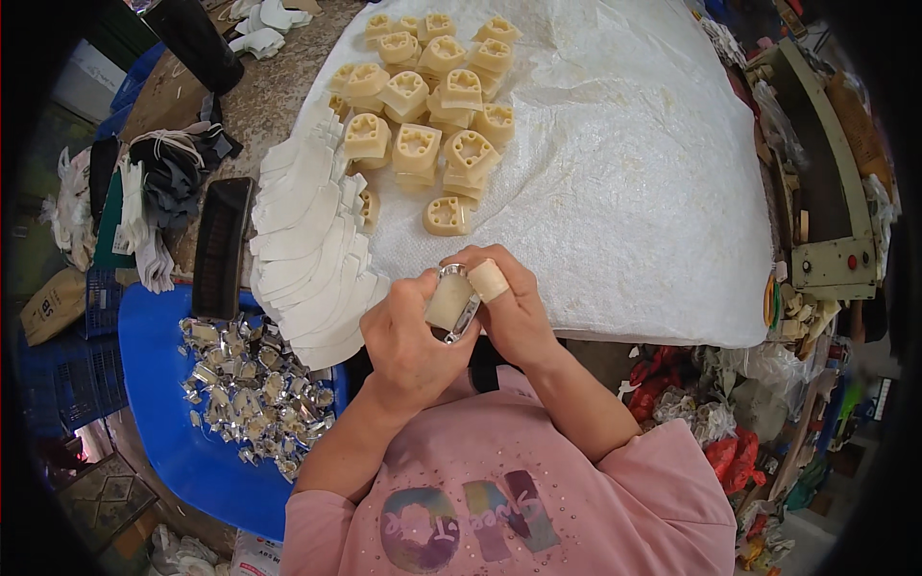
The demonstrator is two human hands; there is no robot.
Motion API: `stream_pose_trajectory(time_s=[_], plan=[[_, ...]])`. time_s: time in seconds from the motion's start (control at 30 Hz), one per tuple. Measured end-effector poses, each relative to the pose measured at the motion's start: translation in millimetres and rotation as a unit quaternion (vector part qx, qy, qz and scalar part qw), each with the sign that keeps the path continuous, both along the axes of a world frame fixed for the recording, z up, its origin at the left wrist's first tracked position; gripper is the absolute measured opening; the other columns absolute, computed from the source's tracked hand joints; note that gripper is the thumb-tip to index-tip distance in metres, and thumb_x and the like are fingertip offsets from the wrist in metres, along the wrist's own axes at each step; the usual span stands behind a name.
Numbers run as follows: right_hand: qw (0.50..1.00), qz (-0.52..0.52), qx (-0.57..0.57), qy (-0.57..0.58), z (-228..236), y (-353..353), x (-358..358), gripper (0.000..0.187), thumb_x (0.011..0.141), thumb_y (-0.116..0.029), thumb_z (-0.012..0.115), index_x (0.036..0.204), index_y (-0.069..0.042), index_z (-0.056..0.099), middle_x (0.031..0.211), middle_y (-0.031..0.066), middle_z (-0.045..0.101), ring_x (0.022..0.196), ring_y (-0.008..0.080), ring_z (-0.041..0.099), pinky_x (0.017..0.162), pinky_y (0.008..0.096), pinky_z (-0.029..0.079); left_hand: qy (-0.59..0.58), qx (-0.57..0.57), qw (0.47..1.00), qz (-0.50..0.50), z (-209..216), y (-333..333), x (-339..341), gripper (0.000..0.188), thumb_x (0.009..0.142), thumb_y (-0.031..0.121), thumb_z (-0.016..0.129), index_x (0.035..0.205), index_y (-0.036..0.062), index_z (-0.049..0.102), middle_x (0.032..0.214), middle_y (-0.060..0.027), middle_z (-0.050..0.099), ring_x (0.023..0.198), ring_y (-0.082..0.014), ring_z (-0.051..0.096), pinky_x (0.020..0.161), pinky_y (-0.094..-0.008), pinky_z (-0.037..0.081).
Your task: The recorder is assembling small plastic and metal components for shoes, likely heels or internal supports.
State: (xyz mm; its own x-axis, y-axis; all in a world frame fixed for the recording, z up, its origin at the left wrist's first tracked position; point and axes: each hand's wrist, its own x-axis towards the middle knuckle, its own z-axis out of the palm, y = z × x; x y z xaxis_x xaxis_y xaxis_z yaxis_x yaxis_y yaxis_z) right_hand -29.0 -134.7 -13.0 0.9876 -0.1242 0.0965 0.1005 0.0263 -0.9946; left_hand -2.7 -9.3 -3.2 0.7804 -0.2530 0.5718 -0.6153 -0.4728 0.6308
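Note:
My left hand (408, 326) and my right hand (507, 302) are closed together round one cream, heel-shaped block (448, 302) with a shiny silver band along its edge. The right thumb wears a beige tape wrap (488, 279) and presses at the band. Part of the block is hidden by my fingers. Beyond my hands, many cream shoe-heel blocks (418, 149) with holes in their tops stand in stacks on a white woven sheet (615, 173). One single block (447, 216) sits nearest to me. Overlapping white curved cut pieces (307, 240) fan out left of my hands.
A blue tub (158, 413) at lower left holds a heap of silver-covered pieces (254, 384). Beside it lies a dark, long tray (221, 250). A black cylinder (197, 43) stands far left. On the right are a green metal box with knobs (831, 259) and plastic bags (735, 456).

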Motion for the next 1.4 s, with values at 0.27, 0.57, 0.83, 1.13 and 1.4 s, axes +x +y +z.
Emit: stream_pose_trajectory(time_s=[0.27,0.57,0.83,1.13,1.4], plan=[[0.98,0.056,0.182,0.056,-2,1,-5,0.025,0.095,-0.014,0.043,0.112,-0.001,0.054,0.105,0.0075,0.059,0.093,0.0153,0.057,0.081,0.0274,0.045,-0.009,-0.014,0.999,0.033,5,-2,-6,0.051,0.058,0.011,0.084,0.094,-0.0031,0.049,0.071,-0.0136,0.06,0.058,-0.0246,0.063,0.051,-0.0298,0.049],[0.948,0.075,0.296,0.091,-3,11,-6,0.023,0.093,-0.011,0.046,0.113,0.0,0.052,0.107,0.009,0.057,0.095,0.0137,0.055,0.082,0.0269,0.045,-0.02,-0.014,0.999,0.045,-6,6,2,0.049,0.061,0.011,0.083,0.094,-0.0018,0.049,0.07,-0.0134,0.06,0.055,-0.0258,0.062,0.049,-0.0319,0.049],[0.99,0.065,-0.128,0.001,15,28,12,0.019,0.089,-0.006,0.051,0.106,0.0,0.056,0.098,0.013,0.062,0.082,0.0175,0.06,0.074,0.0286,0.047,0.058,-0.103,0.992,0.053,-15,32,0,0.052,0.055,0.008,0.083,0.096,-0.0041,0.052,0.073,-0.0129,0.059,0.057,-0.0269,0.061,0.048,-0.0325,0.049],[0.855,0.067,-0.466,-0.217,37,34,85,0.036,0.066,0.004,0.061,0.1,-0.007,0.063,0.104,0.0097,0.054,0.103,0.0296,0.047,0.085,0.0392,0.038,0.087,0.061,0.931,0.348,-34,170,-8,0.045,0.066,0.004,0.07,0.109,0.0026,0.053,0.105,-0.0149,0.048,0.097,-0.0289,0.047,0.086,-0.0387,0.039],[0.737,0.115,-0.595,-0.3,38,51,114,0.019,0.069,-0.004,0.059,0.087,-0.007,0.065,0.112,0.0062,0.053,0.112,0.0247,0.044,0.095,0.0457,0.027,0.103,0.184,0.834,0.509,-47,223,-33,0.052,0.07,0.005,0.068,0.118,0.0038,0.05,0.115,-0.017,0.043,0.112,-0.0337,0.036,0.097,-0.0478,0.027]])
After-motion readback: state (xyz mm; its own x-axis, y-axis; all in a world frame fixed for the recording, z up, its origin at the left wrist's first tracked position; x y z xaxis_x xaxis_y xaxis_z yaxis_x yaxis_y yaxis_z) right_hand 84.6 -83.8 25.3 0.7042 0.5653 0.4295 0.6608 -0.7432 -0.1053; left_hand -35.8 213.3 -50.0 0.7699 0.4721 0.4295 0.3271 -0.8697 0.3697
